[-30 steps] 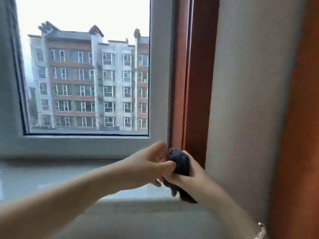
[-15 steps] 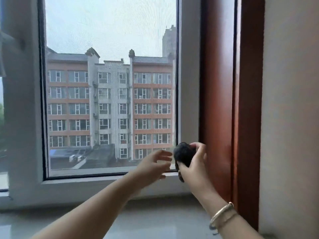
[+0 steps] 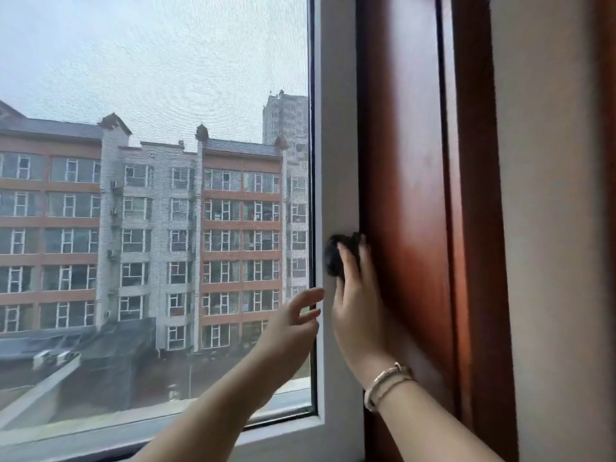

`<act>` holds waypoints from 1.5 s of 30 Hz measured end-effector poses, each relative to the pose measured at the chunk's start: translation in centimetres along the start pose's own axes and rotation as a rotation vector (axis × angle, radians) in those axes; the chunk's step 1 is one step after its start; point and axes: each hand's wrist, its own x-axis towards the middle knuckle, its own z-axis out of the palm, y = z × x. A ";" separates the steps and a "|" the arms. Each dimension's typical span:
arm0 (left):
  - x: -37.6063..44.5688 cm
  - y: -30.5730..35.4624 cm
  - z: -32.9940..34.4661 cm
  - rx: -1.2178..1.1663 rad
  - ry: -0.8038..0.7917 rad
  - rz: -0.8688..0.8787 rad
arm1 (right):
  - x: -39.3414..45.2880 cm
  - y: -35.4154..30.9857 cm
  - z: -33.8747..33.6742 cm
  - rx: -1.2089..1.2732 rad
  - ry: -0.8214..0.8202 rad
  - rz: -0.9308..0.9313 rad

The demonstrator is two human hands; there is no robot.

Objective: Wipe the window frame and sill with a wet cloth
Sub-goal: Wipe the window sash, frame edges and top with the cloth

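Two bare hands are reaching up toward the right side of a window in the head view. Right hand [image 3: 358, 295] is pressing a dark, balled-up cloth [image 3: 336, 256] flat against the white upright of the window frame [image 3: 338, 145], with its fingers lying fairly straight over the wad and their tips reaching to the edge of the reddish-brown wooden trim [image 3: 403, 161] just beside the frame. A thin metal bracelet [image 3: 386, 381] is sitting on that wrist. Left hand [image 3: 293, 323] is hovering just below and to the left of the cloth, in front of the dark seal at the edge of the glass, with its fingers loosely spread and slightly bent, gripping nothing and apparently touching nothing.

The white frame is running up the middle of the picture and turning along the bottom of the pane [image 3: 150, 195], where the left forearm is crossing it. A fine mesh texture is showing across the glass, and beyond it a multi-storey apartment block [image 3: 150, 228] in grey and brick red is standing under a pale, overcast sky. To the right of the wooden trim, a plain beige wall [image 3: 546, 228] is filling the rest of the picture. The sill is lying outside the picture
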 end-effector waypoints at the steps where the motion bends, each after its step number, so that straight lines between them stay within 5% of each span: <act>1: 0.2 -0.2 0.1 -0.005 0.008 0.013 | -1.4 0.6 0.0 -0.021 -0.028 -0.011; 7: 0.8 -0.6 0.4 -0.029 0.010 0.088 | -8.4 1.9 -1.4 -0.254 -0.218 -0.042; 16: 3.0 2.4 -1.8 0.011 0.062 0.198 | 6.9 -1.7 -1.0 -0.030 -0.118 -0.072; 21: 2.0 1.0 -1.5 0.044 0.065 0.165 | -2.2 1.4 -1.2 -0.190 -0.177 -0.127; 32: -3.6 -9.3 1.7 0.299 0.003 0.014 | -19.5 4.1 -2.7 -0.314 -0.578 0.121; 40: -5.1 -13.4 0.3 0.576 -0.121 0.160 | -9.4 1.9 -2.0 -0.159 -0.327 0.055; 45: -5.0 -14.9 -0.5 0.601 -0.162 0.257 | -12.8 2.7 -3.3 -0.305 -0.575 0.078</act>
